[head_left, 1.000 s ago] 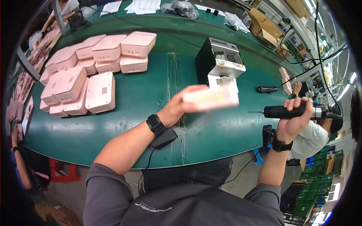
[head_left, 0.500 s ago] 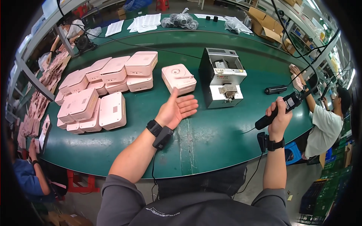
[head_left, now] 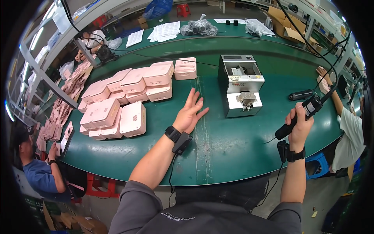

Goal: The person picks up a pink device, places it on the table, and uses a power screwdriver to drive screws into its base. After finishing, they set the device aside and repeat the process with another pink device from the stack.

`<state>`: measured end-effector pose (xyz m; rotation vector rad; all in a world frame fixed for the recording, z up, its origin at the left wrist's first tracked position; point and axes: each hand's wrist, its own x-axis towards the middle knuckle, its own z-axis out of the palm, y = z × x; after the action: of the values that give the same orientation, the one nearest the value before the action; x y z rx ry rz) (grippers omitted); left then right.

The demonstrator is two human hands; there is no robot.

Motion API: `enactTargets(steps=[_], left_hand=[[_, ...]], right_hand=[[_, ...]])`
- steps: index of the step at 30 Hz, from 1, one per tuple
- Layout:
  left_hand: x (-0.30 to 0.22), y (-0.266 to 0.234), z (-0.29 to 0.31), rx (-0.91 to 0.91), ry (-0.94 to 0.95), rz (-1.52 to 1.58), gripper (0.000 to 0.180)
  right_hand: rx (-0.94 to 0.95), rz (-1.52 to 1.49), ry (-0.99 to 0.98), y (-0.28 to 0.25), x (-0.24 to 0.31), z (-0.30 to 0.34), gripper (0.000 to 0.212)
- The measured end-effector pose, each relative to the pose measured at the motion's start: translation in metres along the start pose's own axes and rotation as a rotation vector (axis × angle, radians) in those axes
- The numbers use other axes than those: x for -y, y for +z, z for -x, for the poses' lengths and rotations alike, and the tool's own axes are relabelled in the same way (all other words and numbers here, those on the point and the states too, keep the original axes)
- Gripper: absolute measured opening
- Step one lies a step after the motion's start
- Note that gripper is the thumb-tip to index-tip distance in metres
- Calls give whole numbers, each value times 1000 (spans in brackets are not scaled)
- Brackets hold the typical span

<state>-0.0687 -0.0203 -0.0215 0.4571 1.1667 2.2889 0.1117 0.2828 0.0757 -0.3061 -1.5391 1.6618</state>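
- Green counter (head_left: 241,156): supports stacked pink boxes (head_left: 132,81) at left (likely light, rigid, slippery; grasp opposite side walls).
- Left hand (head_left: 189,117): empty, fingers spread, near the pink boxes.
- Silver-and-black machine (head_left: 243,84): between the hands, farther back.
- Right hand (head_left: 299,125): wrapped around black corded screwdriver (head_left: 285,131); probably weighty; hold by barrel.

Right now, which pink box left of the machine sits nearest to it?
The box at the far right end, beyond the left hand; the other boxes there sit farther left.
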Motion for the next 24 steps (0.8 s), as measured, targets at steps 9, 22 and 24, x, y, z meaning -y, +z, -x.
enactTargets(steps=[9,22,24], left_hand=[[0,8,3,-68,-12,-81,68],[-61,-2,-73,36,206,-1812,56],[-34,-25,-100,15,263,-1845,57]], right_hand=[[43,56,-46,3,1,3,19],[-35,19,-56,-4,-3,-5,19],[-33,21,-63,-2,-5,-7,19]])
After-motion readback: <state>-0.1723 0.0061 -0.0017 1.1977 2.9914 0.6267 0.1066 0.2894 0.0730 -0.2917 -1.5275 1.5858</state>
